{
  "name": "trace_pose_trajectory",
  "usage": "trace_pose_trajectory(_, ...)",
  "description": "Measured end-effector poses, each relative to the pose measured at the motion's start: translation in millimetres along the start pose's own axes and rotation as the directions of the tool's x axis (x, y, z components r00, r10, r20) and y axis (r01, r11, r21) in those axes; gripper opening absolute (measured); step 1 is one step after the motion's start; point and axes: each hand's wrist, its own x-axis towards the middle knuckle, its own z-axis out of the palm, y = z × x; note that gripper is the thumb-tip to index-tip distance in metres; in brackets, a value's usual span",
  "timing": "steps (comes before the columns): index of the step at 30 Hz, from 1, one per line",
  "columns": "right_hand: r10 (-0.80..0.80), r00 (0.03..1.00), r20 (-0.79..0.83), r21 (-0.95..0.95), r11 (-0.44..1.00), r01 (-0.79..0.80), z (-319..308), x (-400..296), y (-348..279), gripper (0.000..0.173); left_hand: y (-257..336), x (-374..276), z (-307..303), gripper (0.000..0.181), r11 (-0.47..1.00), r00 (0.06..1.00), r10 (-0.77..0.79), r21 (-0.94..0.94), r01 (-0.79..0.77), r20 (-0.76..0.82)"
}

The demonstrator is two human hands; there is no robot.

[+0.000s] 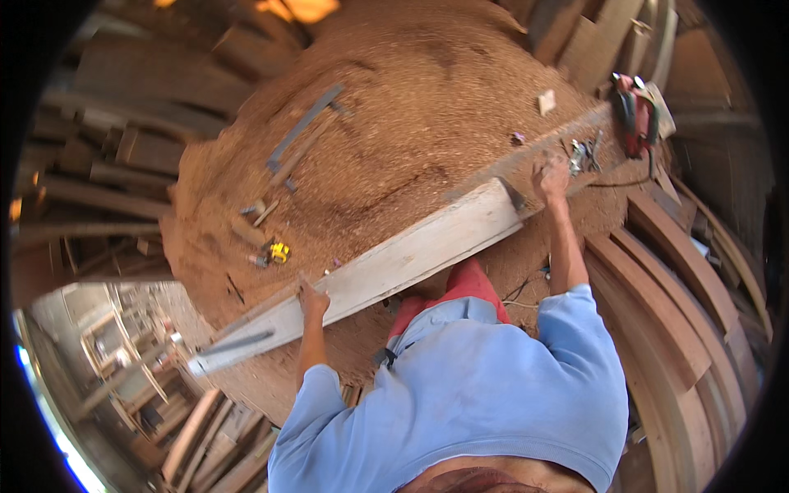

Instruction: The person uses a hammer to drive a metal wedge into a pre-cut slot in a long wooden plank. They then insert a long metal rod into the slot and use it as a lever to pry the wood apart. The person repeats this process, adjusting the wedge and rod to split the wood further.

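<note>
A long pale wooden board [419, 252] lies slantwise before me on a dusty plank bench [487, 175]. My left hand [314, 302] grips it toward its left end, with the fingers at the far edge. On that left end is a dark narrow streak or bar, too blurred to name. My right hand [550, 177] is beyond the board's right end, over the bench plank, its fingers bent; whether it holds anything small is unclear. Close beside it lies a cluster of small metal pieces [579, 157].
A red and black power tool [638, 117] sits at the bench's right end, with a cord near it. Sawdust [394, 111] spreads behind, bearing a long grey metal bar [305, 126] and a yellow tape measure [279, 252]. Stacked timber [666, 296] stands at right.
</note>
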Motion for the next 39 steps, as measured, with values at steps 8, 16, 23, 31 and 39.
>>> trace_pose_trajectory(8,-0.341,0.861,0.378,0.170,0.939,0.297,-18,-94,-302,0.044,-50,10,49,0.081,0.970,0.943,0.152,-0.139,-0.200,-0.296)
trace_pose_trajectory(16,-0.698,0.350,0.625,0.412,0.676,0.612,19,-180,-510,0.052,-55,-85,68,0.064,0.714,0.794,-0.050,-0.578,-0.395,-0.606)
trace_pose_trajectory(23,-0.528,0.128,0.840,0.374,0.733,0.567,79,-227,-583,0.066,-208,-80,110,0.088,-0.551,0.896,-0.068,-0.766,0.333,0.438)
trace_pose_trajectory(31,-0.341,0.041,0.939,0.296,0.864,0.407,105,-222,-605,0.074,-268,-17,108,0.073,-0.876,0.931,-0.218,-0.479,-0.055,0.292)
trace_pose_trajectory(39,-0.385,-0.070,0.920,0.387,0.869,0.309,129,-248,-644,0.073,-274,2,116,0.054,-0.823,0.885,-0.366,-0.544,-0.163,0.287)
